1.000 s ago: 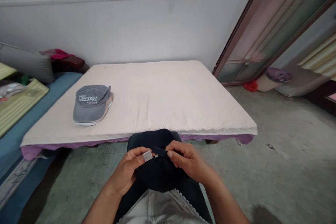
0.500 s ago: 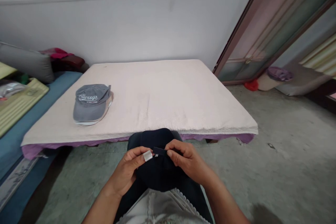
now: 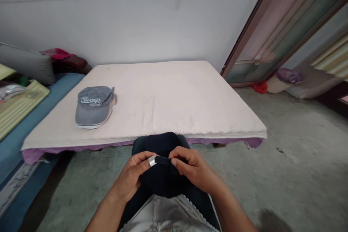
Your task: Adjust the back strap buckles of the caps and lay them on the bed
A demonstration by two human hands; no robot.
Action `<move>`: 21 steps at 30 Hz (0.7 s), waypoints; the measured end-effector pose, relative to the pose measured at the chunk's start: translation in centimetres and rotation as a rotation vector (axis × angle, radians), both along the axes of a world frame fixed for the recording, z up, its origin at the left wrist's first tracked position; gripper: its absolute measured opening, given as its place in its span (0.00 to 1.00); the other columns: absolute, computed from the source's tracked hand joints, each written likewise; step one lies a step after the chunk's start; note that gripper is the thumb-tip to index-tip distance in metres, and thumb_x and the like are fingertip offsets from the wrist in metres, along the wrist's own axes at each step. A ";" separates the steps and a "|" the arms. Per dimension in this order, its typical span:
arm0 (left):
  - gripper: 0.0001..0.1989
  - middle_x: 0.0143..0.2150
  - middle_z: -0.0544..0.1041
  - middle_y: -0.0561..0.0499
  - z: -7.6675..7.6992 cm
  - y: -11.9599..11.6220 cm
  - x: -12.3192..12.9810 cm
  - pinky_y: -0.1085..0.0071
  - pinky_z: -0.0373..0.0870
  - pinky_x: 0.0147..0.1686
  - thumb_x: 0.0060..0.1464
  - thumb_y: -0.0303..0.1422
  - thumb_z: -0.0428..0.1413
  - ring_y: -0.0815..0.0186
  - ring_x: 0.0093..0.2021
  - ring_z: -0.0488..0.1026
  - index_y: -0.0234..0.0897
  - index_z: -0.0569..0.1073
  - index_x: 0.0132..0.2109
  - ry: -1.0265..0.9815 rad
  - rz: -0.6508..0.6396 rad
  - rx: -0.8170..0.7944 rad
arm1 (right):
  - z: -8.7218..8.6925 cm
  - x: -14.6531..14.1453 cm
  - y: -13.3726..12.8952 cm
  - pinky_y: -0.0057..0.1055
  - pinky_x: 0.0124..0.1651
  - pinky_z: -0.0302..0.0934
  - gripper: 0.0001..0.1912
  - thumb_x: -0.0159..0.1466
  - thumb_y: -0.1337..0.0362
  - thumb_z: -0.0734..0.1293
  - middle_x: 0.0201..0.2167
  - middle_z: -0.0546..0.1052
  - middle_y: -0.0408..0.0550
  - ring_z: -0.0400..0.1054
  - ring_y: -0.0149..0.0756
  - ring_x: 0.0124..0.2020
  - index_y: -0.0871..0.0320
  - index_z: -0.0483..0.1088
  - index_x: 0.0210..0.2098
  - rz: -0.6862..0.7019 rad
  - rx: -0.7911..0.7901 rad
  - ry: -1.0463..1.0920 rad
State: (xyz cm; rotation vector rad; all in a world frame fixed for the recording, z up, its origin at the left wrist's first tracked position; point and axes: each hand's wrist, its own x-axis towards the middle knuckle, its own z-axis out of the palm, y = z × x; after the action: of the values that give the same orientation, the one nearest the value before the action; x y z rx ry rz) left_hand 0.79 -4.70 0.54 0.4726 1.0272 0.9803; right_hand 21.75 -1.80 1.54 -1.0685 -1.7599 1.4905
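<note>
A dark navy cap rests on my lap, its strap stretched between my two hands. The thumb and fingers of my left hand are closed on a shiny silver buckle at the strap's left end. From the other side, my right hand pinches the dark strap between thumb and forefinger. Strap and buckle meet, but I cannot tell whether the strap runs through the buckle. On the bed's left part lies a grey cap with white lettering, stacked on at least one lighter cap.
In front of me is a low bed with a pale cover and purple cloth beneath. At left, a blue surface bears a grey pillow and a yellow-green mat. A bin stands near the glass door.
The strap's left end has come up against the buckle, covering the small gap with a pale tag. My right hand has shifted slightly left; my left hand has barely moved.
</note>
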 end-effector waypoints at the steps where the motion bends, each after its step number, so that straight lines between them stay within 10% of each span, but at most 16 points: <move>1: 0.11 0.29 0.81 0.50 0.0 0.0 0.0 0.79 0.67 0.28 0.42 0.33 0.67 0.71 0.27 0.74 0.37 0.81 0.36 -0.001 0.002 0.001 | 0.0 0.0 0.1 0.23 0.25 0.51 0.06 0.65 0.66 0.61 0.21 0.64 0.38 0.58 0.26 0.22 0.58 0.69 0.32 -0.008 0.004 0.000; 21: 0.11 0.31 0.78 0.51 -0.2 -0.2 -0.2 0.78 0.65 0.28 0.47 0.32 0.64 0.71 0.27 0.71 0.36 0.77 0.39 0.001 -0.046 0.064 | 0.0 -0.1 -0.3 0.23 0.25 0.51 0.06 0.64 0.65 0.62 0.22 0.64 0.38 0.58 0.25 0.22 0.58 0.68 0.32 -0.003 -0.042 0.040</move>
State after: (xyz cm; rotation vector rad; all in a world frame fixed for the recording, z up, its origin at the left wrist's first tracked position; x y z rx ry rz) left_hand 0.62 -4.95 0.38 0.5468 0.9840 0.9742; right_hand 21.67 -2.06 1.51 -1.0541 -1.7059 1.5429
